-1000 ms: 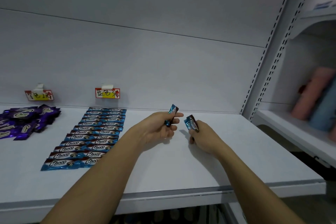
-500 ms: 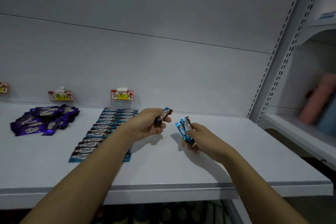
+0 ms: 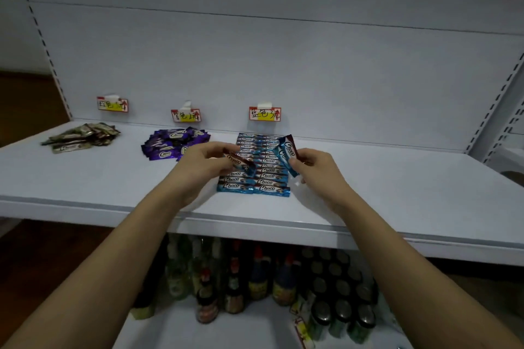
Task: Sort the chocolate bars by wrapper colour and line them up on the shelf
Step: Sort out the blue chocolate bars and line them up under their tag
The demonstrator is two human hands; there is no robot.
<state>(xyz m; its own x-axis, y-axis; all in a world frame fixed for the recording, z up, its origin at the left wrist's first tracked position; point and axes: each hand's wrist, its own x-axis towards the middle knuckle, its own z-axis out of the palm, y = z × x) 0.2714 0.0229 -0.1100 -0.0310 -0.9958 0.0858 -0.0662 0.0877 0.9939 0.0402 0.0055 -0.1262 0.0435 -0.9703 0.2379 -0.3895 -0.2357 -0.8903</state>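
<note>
- We are looking at the shelf (image 3: pixel 397 178): toward its back-left corner a loose olive-brown pile (image 3: pixel 80 137) is sitting unsorted, and a purple pile (image 3: pixel 175 144) lies beside it, along the back edge.
- Our left hand (image 3: pixel 204 167) is pinching one bar (image 3: pixel 238 161) just over the blue rows (image 3: pixel 255 167); setting it down carelessly is likely to nudge the overlapped bars askew.
- Our right hand (image 3: pixel 317 170) is gripping a few blue bars (image 3: pixel 287 154) fanned upright beside the rows; a loosening grip could be dropping one onto the line.
- The front row is lying near the shelf's front edge, so more bars risk sliding off.
</note>
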